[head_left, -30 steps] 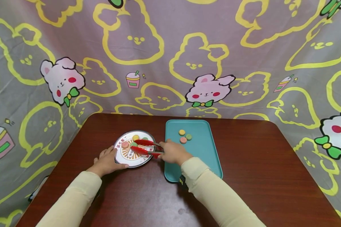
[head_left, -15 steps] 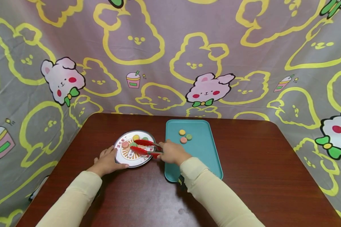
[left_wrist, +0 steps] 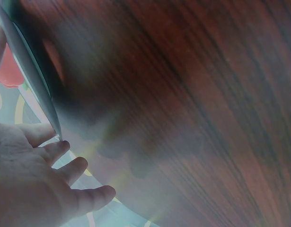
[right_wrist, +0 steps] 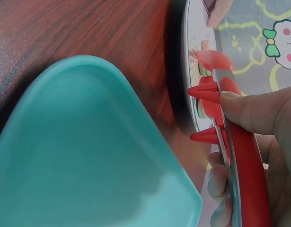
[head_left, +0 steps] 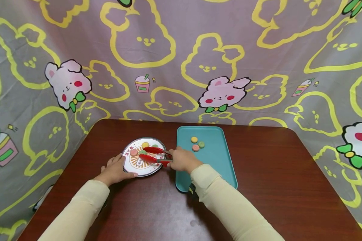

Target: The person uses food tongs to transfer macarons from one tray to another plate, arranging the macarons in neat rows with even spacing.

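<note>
My right hand [head_left: 184, 160] grips red-tipped tongs [head_left: 152, 159], its thumb pressing one arm in the right wrist view. The tongs' tips lie over the white patterned plate [head_left: 143, 172], beside a green macaron [head_left: 142, 152]; whether they pinch it I cannot tell. A pink macaron [head_left: 134, 152], a yellow macaron [head_left: 145, 145] and another green macaron [head_left: 155, 146], partly hidden, also lie on the plate. At the plate's left and near rim rests my left hand [head_left: 116, 171]. Its fingers are spread and fairly straight in the left wrist view, touching the plate's edge [left_wrist: 34, 66].
Right of the plate, a teal tray [head_left: 212, 160] lies under my right hand. It carries a yellow macaron [head_left: 194, 139], a green macaron [head_left: 201, 144] and a pink macaron [head_left: 195, 148]. A patterned curtain [head_left: 175, 60] closes off the back of the brown table [head_left: 265, 167].
The head view has shifted very slightly. Both hands, the tongs, the plate and the macarons otherwise keep their places.
</note>
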Demonstrator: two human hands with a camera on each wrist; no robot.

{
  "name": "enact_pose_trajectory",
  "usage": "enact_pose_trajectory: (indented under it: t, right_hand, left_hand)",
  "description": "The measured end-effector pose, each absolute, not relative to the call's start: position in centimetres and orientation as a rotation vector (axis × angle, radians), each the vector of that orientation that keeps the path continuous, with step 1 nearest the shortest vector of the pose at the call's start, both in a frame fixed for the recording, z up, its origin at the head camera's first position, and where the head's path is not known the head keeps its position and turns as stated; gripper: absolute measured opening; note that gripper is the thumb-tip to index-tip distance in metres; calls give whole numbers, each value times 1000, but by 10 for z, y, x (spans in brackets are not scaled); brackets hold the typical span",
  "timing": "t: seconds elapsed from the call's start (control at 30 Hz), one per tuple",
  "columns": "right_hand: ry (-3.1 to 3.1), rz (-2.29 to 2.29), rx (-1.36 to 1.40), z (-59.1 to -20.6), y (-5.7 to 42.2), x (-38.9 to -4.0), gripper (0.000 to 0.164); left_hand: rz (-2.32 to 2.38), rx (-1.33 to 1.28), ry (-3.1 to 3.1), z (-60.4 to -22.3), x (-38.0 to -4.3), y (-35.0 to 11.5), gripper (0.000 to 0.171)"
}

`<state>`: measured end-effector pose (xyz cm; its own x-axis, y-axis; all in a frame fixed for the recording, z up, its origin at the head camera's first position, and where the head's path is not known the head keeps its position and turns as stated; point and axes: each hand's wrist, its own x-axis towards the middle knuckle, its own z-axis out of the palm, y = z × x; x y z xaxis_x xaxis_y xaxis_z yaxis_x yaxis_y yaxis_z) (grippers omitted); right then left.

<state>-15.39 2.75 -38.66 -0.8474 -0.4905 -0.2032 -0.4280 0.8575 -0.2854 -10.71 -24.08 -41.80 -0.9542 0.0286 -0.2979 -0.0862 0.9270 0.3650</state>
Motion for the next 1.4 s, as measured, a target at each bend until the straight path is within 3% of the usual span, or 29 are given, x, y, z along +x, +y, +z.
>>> enact_pose_trajectory:
  t: [0.9,1.4]
  right_hand:
    - [2777,-385,-721,-385,31,-151,63]
    - [2822,-497,-697,-380,56,-144,68]
  left_hand:
    - [566,-43,2792,-416,-106,-240,110]
    - [560,-46,2789,-418,-107,-239,110]
